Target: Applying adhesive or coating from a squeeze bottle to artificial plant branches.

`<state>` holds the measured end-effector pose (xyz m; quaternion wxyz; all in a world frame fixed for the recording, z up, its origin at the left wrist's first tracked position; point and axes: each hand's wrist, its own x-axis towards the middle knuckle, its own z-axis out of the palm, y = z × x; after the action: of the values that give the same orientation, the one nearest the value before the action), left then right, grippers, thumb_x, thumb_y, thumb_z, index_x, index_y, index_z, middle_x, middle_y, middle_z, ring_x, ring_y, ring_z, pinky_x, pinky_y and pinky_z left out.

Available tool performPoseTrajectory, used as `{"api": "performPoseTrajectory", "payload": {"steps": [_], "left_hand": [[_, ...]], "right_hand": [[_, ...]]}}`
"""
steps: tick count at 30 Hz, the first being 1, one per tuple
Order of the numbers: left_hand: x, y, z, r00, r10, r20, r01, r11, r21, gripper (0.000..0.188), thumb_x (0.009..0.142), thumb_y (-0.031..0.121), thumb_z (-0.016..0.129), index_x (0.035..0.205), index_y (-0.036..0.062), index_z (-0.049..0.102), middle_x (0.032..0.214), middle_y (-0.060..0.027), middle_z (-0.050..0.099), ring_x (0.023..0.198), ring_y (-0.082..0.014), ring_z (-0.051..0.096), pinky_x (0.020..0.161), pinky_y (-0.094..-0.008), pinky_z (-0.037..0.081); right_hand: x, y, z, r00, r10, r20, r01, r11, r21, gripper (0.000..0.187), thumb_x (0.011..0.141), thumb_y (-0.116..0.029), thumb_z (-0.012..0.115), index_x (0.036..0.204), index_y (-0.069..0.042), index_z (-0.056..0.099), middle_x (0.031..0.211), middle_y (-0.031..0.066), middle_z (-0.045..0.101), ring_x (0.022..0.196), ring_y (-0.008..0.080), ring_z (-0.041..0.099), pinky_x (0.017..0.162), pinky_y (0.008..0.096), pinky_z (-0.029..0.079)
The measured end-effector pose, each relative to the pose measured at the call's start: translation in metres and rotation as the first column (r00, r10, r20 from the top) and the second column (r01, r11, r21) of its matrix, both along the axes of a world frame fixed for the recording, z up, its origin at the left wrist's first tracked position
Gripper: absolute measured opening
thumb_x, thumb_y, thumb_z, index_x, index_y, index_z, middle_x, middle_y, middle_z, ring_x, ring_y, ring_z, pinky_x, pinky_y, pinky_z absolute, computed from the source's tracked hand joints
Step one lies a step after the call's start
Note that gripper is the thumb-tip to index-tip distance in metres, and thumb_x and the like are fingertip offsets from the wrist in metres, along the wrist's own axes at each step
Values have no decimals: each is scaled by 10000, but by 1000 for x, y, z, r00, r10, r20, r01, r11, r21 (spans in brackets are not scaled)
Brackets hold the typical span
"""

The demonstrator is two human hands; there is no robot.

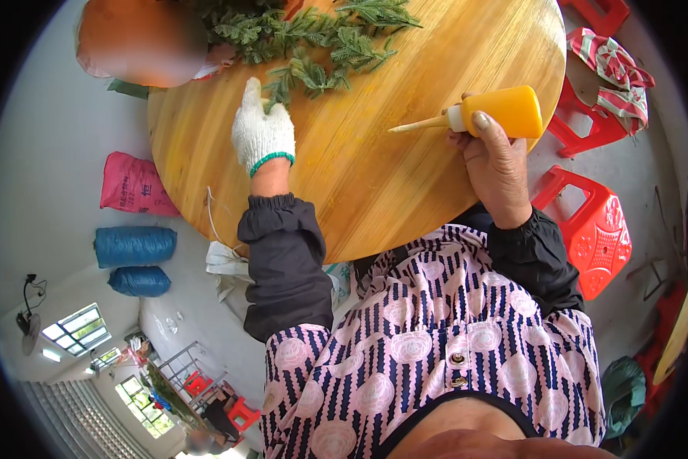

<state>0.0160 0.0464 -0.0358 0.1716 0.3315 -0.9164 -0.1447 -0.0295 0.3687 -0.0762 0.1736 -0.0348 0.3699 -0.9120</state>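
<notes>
My left hand point(262, 130) wears a white knitted glove with a green cuff and rests on the round wooden table point(405, 168), its fingers touching a green fir-like sprig point(305, 76) at the edge of a heap of such sprigs point(298, 30). Whether it grips the sprig I cannot tell. My right hand point(495, 157) is bare and holds an orange squeeze bottle point(504, 111) with a long pale nozzle point(420, 124) pointing left over the tabletop.
Red plastic stools point(592, 229) stand right of the table, one with a striped cloth point(611, 65) on it. Another person point(141, 38) sits at the table's far left. A pink sack point(133, 183) and blue rolled bags point(133, 245) lie on the floor at left.
</notes>
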Motion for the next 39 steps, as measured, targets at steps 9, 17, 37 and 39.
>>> {"api": "performPoseTrajectory", "payload": {"steps": [9,17,37,39], "left_hand": [[101,36,-22,892,13,-451,93,973,211,606,898,16,632,1488,-27,499,1266,-168,700,1113,-275,670,996,-377,516],[106,50,-45,954,13,-301,8,997,71,575,889,81,681,1439,-21,548,1224,-227,705,1107,-363,669,1016,-454,497],[90,77,-31,906,48,-420,26,985,169,450,906,19,627,1352,-36,619,1170,-271,718,1004,-365,726,899,-404,554],[90,77,-30,909,19,-416,30,993,112,453,905,18,629,1354,-37,617,1183,-274,714,1019,-366,724,906,-401,552]], "right_hand": [[-5,7,-5,997,53,-57,-51,998,47,365,984,-177,703,1284,2,599,1194,123,655,1055,231,640,858,392,538],[-5,-15,19,971,115,-209,-86,986,140,402,974,-161,714,1289,58,595,1083,156,696,926,226,668,820,375,543],[1,-85,45,746,406,-528,-166,881,443,421,884,-93,817,1261,-21,643,1084,55,725,979,137,685,873,283,553],[1,-86,43,750,399,-528,-166,886,433,425,886,-96,817,1266,-23,642,1086,55,725,976,136,685,870,281,553]]}}
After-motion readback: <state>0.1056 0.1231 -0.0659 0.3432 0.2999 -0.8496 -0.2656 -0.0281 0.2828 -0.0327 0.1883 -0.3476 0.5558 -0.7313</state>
